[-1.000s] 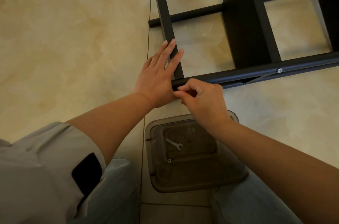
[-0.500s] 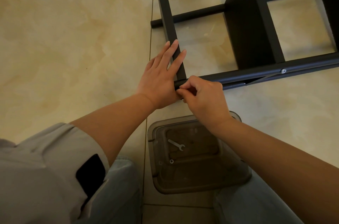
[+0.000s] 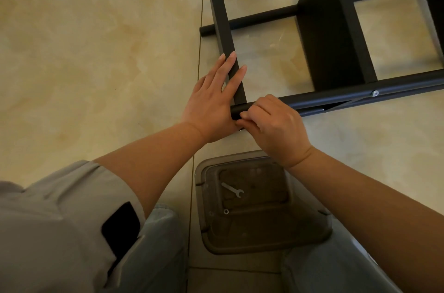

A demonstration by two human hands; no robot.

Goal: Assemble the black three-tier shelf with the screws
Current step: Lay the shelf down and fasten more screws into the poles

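Black shelf (image 3: 331, 35) lies on its side on the floor. Left hand (image 3: 211, 100) flat, fingers straight on the end panel, likely steadying the joint. Right hand (image 3: 271, 122) pinches at the near tube's end; screw hidden, probably being started. Wrench (image 3: 232, 190) waits in tray (image 3: 307, 235).

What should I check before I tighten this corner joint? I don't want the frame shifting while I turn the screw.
1. Left hand steadying the end crossbar: ok, flat fingers press on it.
2. Right hand at the joint: ok, fingers curled at the end of the near tube.
3. Screw seated straight: cannot tell, the fingers hide it.
4. Wrench in use: not ok, it lies in the plastic bin.
5. Next joint on the near tube fastened: ok, a screw head shows there.
6. Spare hardware: ok, a small washer lies in the bin.
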